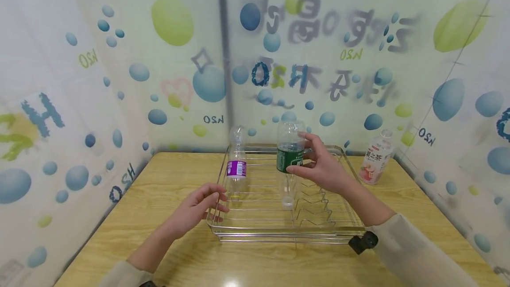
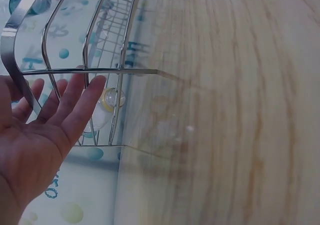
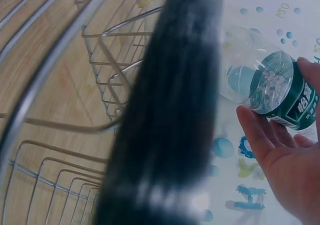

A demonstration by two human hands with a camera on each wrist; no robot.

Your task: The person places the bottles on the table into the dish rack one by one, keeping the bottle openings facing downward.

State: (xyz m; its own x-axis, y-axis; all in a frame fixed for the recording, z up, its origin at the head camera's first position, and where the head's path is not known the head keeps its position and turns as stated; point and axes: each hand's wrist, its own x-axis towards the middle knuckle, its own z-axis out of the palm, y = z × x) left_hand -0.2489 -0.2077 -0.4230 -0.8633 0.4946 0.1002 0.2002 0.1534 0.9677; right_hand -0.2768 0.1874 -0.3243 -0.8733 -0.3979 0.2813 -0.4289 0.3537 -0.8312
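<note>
My right hand (image 1: 322, 165) grips a clear plastic bottle with a green label (image 1: 289, 158), its neck pointing down over the wire rack (image 1: 295, 229). In the right wrist view, thumb and fingers of the hand (image 3: 290, 160) lie on opposite sides of the bottle (image 3: 280, 85). A second clear bottle with a purple label (image 1: 237, 168) stands neck down inside the rack's left side. At that side is my left hand (image 1: 199, 209), fingers loosely extended. The left wrist view has its fingers (image 2: 75, 102) against the rack's wires (image 2: 86, 45), with the bottle's yellow-ringed neck (image 2: 114, 99) just beyond.
A bottle with a white and pink label (image 1: 374, 158) stands on the wooden table (image 1: 171, 172), right of the rack. Zigzag wire dividers (image 1: 318, 203) line the rack's right half. Behind rises a patterned curtain (image 1: 191, 65). A dark blurred bar (image 3: 160, 115) crosses the right wrist view.
</note>
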